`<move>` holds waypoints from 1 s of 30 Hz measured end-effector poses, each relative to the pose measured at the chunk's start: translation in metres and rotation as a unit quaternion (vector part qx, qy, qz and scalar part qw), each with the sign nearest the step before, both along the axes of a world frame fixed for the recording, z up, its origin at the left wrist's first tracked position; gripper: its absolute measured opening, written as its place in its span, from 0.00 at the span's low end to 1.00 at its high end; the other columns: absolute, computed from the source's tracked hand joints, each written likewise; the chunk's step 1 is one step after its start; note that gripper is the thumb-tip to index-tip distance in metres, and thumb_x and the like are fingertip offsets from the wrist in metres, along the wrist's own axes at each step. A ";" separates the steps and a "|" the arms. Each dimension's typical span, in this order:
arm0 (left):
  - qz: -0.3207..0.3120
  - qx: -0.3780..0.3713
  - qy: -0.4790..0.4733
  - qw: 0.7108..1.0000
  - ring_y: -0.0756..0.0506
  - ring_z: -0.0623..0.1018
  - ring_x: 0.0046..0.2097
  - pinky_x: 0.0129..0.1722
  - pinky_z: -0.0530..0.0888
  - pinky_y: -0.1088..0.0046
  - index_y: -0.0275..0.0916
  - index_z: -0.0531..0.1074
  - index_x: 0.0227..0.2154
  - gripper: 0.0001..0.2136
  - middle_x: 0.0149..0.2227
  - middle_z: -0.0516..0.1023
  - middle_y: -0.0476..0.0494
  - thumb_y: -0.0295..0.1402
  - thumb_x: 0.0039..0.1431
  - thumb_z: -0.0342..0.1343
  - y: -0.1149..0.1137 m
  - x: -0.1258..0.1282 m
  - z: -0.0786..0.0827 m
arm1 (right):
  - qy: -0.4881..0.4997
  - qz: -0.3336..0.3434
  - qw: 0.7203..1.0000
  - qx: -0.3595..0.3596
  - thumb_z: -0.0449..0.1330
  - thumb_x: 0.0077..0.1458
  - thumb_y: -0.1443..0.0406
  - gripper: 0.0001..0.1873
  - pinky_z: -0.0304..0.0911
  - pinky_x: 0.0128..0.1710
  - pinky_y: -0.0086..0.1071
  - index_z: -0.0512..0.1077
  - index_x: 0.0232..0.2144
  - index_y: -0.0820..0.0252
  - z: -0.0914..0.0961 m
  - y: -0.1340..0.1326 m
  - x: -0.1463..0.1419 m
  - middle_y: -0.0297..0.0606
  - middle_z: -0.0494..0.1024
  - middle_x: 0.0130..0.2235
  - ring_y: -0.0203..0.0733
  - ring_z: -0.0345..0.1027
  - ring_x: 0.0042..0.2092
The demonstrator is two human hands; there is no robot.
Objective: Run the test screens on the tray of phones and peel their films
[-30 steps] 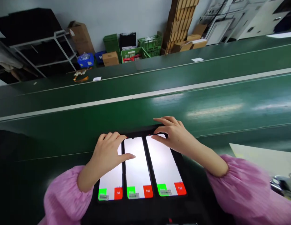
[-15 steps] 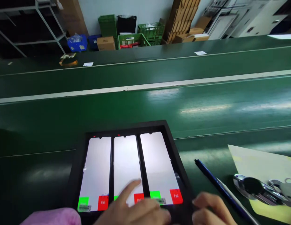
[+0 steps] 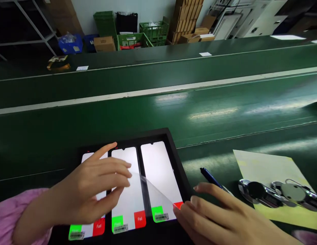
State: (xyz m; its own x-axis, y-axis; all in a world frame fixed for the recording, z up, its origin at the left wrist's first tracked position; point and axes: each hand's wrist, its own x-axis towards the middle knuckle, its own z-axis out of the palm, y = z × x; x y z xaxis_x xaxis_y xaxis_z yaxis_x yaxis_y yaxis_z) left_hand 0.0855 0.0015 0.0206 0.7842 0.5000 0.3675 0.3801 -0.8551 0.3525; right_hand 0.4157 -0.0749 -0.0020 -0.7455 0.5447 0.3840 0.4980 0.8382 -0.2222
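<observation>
Between my hands stretches a thin clear plastic film (image 3: 156, 190), slanting over the middle and right phones. My left hand (image 3: 97, 185) hovers over the left phone (image 3: 100, 195) and middle phone (image 3: 125, 197), fingers bent together at the film's upper corner. At the film's lower end, my right hand (image 3: 214, 214) pinches it beside the red Fail square of the right phone (image 3: 158, 170). All three phones lie in a black tray (image 3: 173, 153), screens lit white with green and red squares and barcode stickers at the bottom. My left hand hides part of the left phone.
Right of the tray lie a blue pen (image 3: 210, 177), partly behind my right hand, and metal clip-like parts (image 3: 260, 194) on a yellowish sheet (image 3: 260, 161). A raised ledge (image 3: 148, 90) crosses the green bench. Crates (image 3: 135, 41) and cardboard boxes (image 3: 104, 43) stand behind.
My left hand has risen from the phones' lower edge to over the left and middle phones. My right hand has come in further, and a clear film now shows between both hands. The view has shifted.
</observation>
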 end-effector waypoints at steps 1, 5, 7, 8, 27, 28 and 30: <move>0.017 -0.003 -0.009 1.000 0.46 0.84 0.51 0.74 0.64 0.55 0.44 0.75 0.47 0.12 0.44 0.85 0.51 0.23 0.66 0.56 0.005 0.002 -0.006 | -0.006 0.001 1.000 -0.001 0.48 0.69 0.75 0.19 0.67 0.51 0.41 0.79 0.41 0.59 0.002 0.006 -0.001 0.32 0.82 0.34 0.38 0.70 0.34; 0.176 0.069 0.053 0.980 0.36 0.80 0.50 0.58 0.74 0.43 0.43 0.79 0.48 0.10 0.48 0.81 0.40 0.36 0.72 0.55 0.020 0.000 -0.026 | 0.008 0.019 1.000 0.006 0.52 0.70 0.73 0.15 0.61 0.40 0.40 0.78 0.35 0.58 0.004 0.044 -0.009 0.32 0.76 0.30 0.38 0.65 0.32; 0.256 0.110 0.099 0.955 0.30 0.77 0.50 0.52 0.73 0.37 0.42 0.82 0.41 0.17 0.47 0.79 0.36 0.46 0.72 0.52 0.024 -0.005 -0.030 | 0.030 -0.026 0.999 -0.023 0.55 0.71 0.69 0.12 0.60 0.39 0.39 0.77 0.37 0.57 0.000 0.071 -0.014 0.35 0.78 0.34 0.39 0.67 0.35; 0.279 0.115 0.115 0.946 0.28 0.76 0.51 0.51 0.73 0.34 0.42 0.83 0.39 0.20 0.47 0.78 0.35 0.48 0.72 0.51 0.025 -0.007 -0.031 | 0.045 -0.064 0.996 -0.052 0.56 0.70 0.67 0.10 0.60 0.40 0.39 0.77 0.37 0.56 -0.002 0.085 -0.016 0.37 0.80 0.36 0.41 0.68 0.37; 0.264 0.024 0.022 0.964 0.39 0.83 0.47 0.53 0.77 0.51 0.45 0.80 0.36 0.04 0.41 0.85 0.49 0.33 0.68 0.62 0.002 0.000 -0.013 | 0.233 -0.212 0.935 -0.163 0.62 0.66 0.63 0.05 0.69 0.42 0.42 0.68 0.37 0.51 0.015 0.104 -0.025 0.34 0.80 0.40 0.44 0.75 0.41; 0.267 0.010 0.014 0.964 0.41 0.84 0.46 0.51 0.79 0.57 0.46 0.80 0.37 0.03 0.41 0.85 0.51 0.33 0.68 0.62 -0.005 0.000 -0.009 | 0.231 -0.211 0.936 -0.163 0.62 0.66 0.63 0.05 0.68 0.42 0.41 0.68 0.36 0.52 0.015 0.105 -0.025 0.34 0.80 0.40 0.43 0.75 0.41; 0.282 -0.016 0.007 0.959 0.44 0.85 0.45 0.43 0.80 0.68 0.47 0.79 0.40 0.02 0.40 0.86 0.54 0.34 0.69 0.61 -0.022 -0.002 -0.003 | 0.219 -0.210 0.938 -0.165 0.62 0.66 0.64 0.06 0.66 0.42 0.41 0.68 0.36 0.53 0.013 0.109 -0.025 0.34 0.80 0.39 0.43 0.74 0.41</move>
